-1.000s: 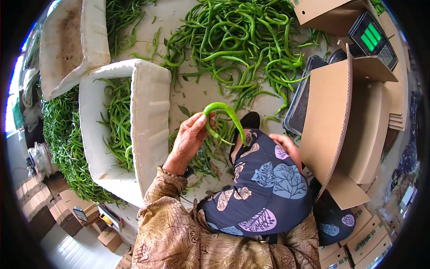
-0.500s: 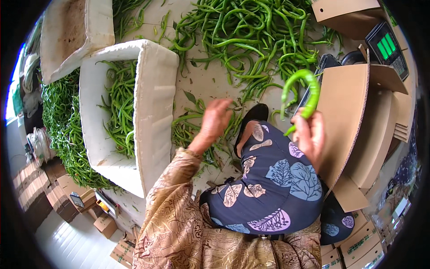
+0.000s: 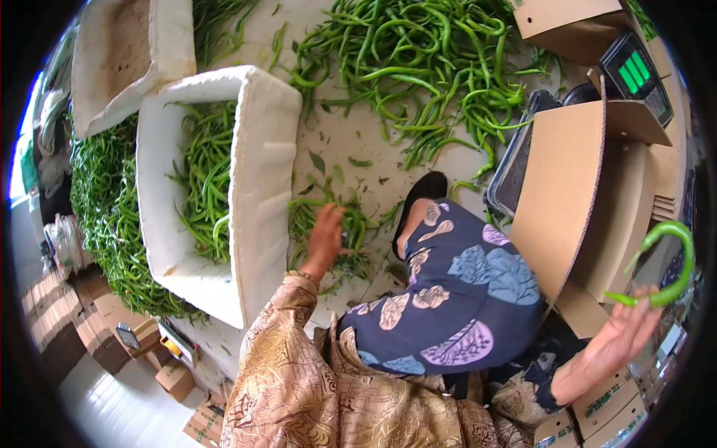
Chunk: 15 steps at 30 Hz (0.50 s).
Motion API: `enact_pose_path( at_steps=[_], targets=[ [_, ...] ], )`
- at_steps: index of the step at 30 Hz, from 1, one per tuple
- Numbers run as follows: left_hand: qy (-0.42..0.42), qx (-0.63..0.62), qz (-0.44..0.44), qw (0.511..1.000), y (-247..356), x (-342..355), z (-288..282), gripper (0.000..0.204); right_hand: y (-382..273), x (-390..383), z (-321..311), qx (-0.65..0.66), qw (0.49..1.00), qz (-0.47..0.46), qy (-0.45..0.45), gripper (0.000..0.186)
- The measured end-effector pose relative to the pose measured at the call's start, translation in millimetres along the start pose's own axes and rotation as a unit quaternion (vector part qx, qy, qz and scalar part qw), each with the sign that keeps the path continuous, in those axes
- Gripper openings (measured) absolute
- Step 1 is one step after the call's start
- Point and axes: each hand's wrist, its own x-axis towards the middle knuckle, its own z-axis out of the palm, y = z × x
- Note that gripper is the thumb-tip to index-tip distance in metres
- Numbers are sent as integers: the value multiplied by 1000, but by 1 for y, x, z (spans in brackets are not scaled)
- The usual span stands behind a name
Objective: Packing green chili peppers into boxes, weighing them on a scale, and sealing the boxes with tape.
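My right hand point(image 3: 633, 322) is out at the far right, past the open cardboard box point(image 3: 556, 187). Its fingers are closed on the stem end of a long curled green chili pepper point(image 3: 683, 265); whether a second one is with it I cannot tell. On the floor by my foot, my left hand point(image 3: 326, 233) is over a small heap of green peppers and leafy bits point(image 3: 358, 224). Its fingers are bent together, and what they hold, if anything, is hidden. Beyond lies a large pile of long green chili peppers point(image 3: 418, 60).
At left, a white foam box point(image 3: 265, 164) lies tipped with peppers inside, touching another foam box point(image 3: 168, 45). Behind it is a heap of green peppers point(image 3: 104, 201). A scale with a lit display point(image 3: 635, 75) stands at right. Flattened cartons point(image 3: 609, 403) lie at lower right.
My right hand has swung rightward and nearer, from in front of the cardboard box to beyond it, still holding the curled pepper. My left hand has moved down and left over the small heap.
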Motion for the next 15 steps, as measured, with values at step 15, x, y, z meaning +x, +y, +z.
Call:
enact_pose_path(
  at_steps=[15],
  targets=[
    [-46,49,-229,971,44,2,34,25,-2,-19,-23,-98,973,150,-146,36]
  ],
)
